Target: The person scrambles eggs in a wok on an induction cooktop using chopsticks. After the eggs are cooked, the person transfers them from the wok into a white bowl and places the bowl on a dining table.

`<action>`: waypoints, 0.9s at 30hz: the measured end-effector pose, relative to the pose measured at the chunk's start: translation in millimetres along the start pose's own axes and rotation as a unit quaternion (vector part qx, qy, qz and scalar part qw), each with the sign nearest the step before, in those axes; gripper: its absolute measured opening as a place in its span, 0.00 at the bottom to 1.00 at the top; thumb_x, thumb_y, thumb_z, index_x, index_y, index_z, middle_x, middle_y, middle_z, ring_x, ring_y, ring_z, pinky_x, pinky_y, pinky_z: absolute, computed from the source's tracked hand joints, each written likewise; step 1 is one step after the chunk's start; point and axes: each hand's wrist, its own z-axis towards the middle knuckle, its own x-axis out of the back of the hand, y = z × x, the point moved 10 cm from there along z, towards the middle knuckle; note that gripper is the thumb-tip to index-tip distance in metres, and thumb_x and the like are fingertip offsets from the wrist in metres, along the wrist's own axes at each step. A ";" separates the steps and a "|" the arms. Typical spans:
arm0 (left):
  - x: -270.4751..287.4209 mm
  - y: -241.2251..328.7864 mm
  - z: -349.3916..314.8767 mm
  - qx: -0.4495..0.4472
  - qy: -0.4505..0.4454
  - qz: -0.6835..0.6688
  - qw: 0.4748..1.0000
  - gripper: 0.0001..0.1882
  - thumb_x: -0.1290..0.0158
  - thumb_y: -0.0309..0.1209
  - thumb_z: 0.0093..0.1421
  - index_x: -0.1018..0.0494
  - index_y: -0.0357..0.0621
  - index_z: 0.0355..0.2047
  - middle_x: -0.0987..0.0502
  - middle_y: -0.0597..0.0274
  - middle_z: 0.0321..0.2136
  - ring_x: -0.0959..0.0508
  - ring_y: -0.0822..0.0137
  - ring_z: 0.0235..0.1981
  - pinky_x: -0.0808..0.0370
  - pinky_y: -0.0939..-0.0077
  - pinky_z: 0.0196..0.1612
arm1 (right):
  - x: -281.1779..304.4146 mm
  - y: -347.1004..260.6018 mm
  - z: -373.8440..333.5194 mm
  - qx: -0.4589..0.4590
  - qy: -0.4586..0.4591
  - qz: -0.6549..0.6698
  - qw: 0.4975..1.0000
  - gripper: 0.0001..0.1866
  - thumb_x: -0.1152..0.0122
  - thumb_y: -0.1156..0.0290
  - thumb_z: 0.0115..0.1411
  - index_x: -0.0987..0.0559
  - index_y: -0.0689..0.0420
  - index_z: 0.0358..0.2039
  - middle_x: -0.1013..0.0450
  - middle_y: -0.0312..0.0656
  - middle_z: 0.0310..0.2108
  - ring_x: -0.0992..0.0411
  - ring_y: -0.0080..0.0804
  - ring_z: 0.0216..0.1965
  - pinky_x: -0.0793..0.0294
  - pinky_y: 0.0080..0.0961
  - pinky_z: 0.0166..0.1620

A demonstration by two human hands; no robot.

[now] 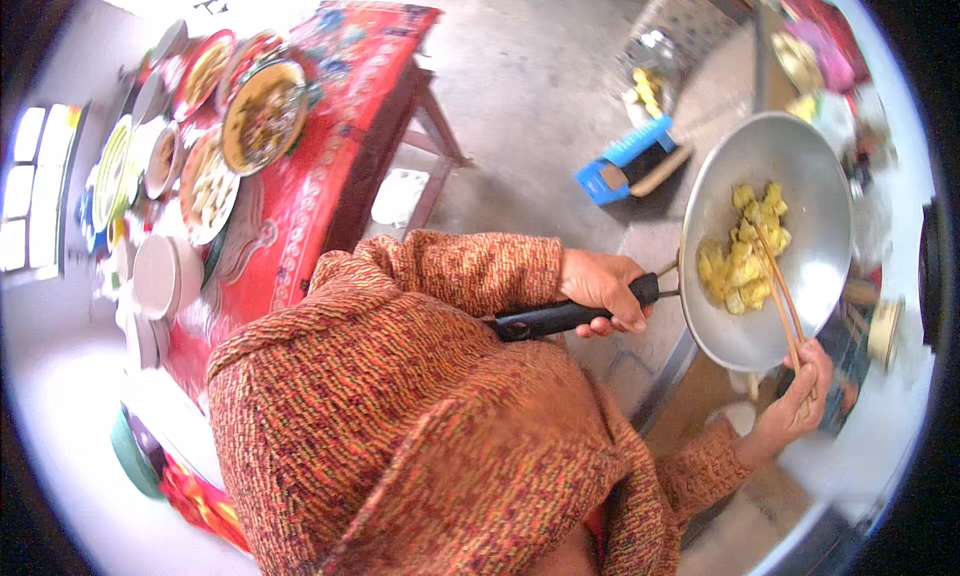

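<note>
My left hand (604,290) is wrapped round the black handle of a wok (822,216), a wide silvery pan held out to my right. Yellow food in chunks (738,266), which looks like scrambled egg, lies on the wok's inner surface. A pair of wooden chopsticks (784,298) is pinched in my right hand (806,386), beside the near rim. Their far tips touch the yellow chunks. The wok's underside is hidden.
On the left, a table with a red patterned cloth (318,166) carries several filled dishes, among them a bowl (264,118), and stacked bowls (160,276). A blue open box (630,162) sits on the floor beyond my left hand. Bags and goods (820,51) crowd the far right.
</note>
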 end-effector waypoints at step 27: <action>48.4 3.3 -74.2 -0.301 0.285 -0.103 0.904 0.09 0.46 0.29 0.52 0.36 0.41 0.26 0.38 0.67 0.11 0.36 0.76 0.09 0.37 0.81 0.09 | -192.5 -20.4 67.0 0.121 -0.242 0.248 0.930 0.15 0.55 0.63 0.63 0.27 0.63 0.35 0.30 0.40 0.34 0.33 0.28 0.34 0.32 0.23 0.36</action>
